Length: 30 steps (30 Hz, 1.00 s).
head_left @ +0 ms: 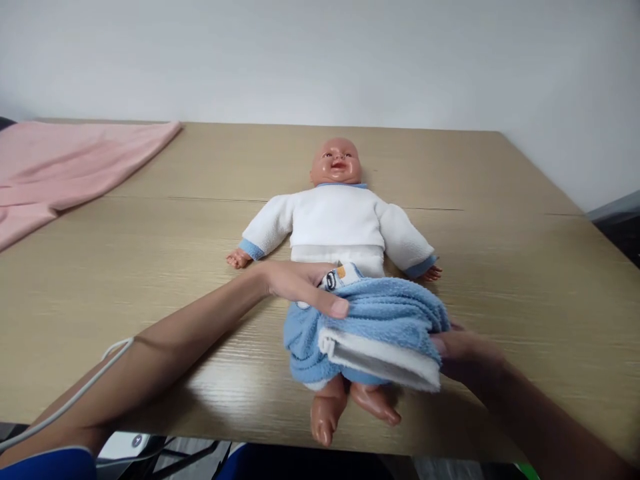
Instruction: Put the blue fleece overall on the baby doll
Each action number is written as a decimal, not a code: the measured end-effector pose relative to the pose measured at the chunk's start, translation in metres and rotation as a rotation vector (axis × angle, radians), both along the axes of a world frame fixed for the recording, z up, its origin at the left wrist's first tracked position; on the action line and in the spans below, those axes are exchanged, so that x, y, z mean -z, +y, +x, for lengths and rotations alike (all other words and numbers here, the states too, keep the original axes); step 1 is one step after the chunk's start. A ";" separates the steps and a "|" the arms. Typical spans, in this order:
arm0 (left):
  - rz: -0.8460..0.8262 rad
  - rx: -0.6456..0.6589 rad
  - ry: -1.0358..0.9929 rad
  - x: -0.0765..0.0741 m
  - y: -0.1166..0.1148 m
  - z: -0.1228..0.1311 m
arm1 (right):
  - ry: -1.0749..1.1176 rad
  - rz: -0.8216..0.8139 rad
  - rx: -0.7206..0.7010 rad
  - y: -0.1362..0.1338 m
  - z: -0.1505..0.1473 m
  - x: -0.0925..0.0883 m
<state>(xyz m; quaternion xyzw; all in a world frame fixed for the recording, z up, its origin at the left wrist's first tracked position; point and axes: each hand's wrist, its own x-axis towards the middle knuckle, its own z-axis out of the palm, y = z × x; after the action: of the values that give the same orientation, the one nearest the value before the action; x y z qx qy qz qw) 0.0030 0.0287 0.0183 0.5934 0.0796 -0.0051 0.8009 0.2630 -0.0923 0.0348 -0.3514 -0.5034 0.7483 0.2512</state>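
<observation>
A baby doll (pixel 336 167) lies on its back on the wooden table (pixel 500 267), head away from me, in a white top (pixel 335 220). Blue trousers (pixel 380 313) with a white lining are bunched over its hips and thighs; its bare feet stick out toward me. My left hand (pixel 300 283) grips the waistband at the doll's left hip, thumb lying on top of the blue cloth. My right hand (pixel 463 357) holds the other side of the trousers, with its fingers tucked under the folded edge.
A pink cloth (pixel 60 167) lies spread over the table's far left corner. A white cable (pixel 75 393) runs along my left forearm. The table's near edge is just under the doll's feet, and a plain wall stands behind.
</observation>
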 end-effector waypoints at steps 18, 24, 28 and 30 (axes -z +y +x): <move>0.311 -0.014 0.013 -0.034 -0.029 0.008 | -0.651 0.844 0.699 -0.059 -0.024 -0.015; 0.362 -0.197 0.048 -0.036 -0.045 0.016 | -0.908 0.732 0.705 -0.072 -0.024 -0.017; 0.473 -0.282 0.152 -0.041 -0.063 0.021 | -0.887 0.546 0.632 -0.082 -0.026 -0.025; 0.602 -0.311 0.229 -0.042 -0.072 0.023 | -0.873 0.492 0.637 -0.087 -0.027 -0.024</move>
<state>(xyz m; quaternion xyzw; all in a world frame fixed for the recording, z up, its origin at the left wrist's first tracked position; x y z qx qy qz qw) 0.0255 -0.0428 0.0608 0.7790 0.2562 0.0738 0.5675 0.2364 -0.1793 0.0584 -0.6920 -0.5886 0.2838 0.3070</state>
